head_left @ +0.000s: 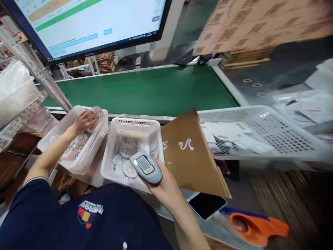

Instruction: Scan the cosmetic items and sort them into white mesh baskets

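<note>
Over the middle white basket (108,151), the right hand (165,185) grips a gray scanner (145,166); it looks hard and light, best held around its body. Farther off, over the left white basket (91,152), the left hand (84,121) pinches a round clear case (99,111), likely light and slick, so hold its rim.

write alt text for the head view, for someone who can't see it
A person's right hand holds a grey handheld device over a white basket of round items, while the left hand has its fingers on a pale round item above another basket on the left. Brown cardboard is to the right; a green belt and a lit screen are beyond.
</note>
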The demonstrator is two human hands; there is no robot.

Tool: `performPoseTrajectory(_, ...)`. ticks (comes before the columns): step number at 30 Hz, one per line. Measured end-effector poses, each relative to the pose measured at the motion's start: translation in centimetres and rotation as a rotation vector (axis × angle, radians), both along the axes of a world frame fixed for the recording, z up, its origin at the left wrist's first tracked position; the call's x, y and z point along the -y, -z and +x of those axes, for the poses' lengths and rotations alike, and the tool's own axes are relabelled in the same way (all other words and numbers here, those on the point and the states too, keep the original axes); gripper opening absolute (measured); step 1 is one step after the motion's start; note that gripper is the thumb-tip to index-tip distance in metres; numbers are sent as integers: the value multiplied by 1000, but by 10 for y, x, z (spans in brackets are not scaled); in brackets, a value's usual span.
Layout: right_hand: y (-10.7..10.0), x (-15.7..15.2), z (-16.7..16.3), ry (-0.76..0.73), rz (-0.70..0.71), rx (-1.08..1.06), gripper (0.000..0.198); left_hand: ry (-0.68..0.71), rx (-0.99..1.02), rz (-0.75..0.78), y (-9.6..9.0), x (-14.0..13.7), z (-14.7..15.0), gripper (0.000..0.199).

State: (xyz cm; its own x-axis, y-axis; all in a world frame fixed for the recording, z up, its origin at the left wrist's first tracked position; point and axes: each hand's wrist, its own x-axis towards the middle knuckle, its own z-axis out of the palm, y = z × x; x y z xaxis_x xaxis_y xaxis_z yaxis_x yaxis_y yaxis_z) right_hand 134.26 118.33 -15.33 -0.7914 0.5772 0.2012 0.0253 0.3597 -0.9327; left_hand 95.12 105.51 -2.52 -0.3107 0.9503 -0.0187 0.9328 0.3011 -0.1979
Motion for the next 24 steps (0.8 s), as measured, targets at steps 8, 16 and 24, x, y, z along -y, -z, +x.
performPoseTrajectory(8,-25,-22,-18,21,-9,-60,37,144,448,-393,-5,-12,56,53)
performPoseTrajectory(16,-12,-24,-5,131,-23,-16,44,435,202,-244,37,-62,94,41)
performPoseTrajectory(24,9,-20,2,94,11,28,30,-533,-50,127,18,-52,-26,35)
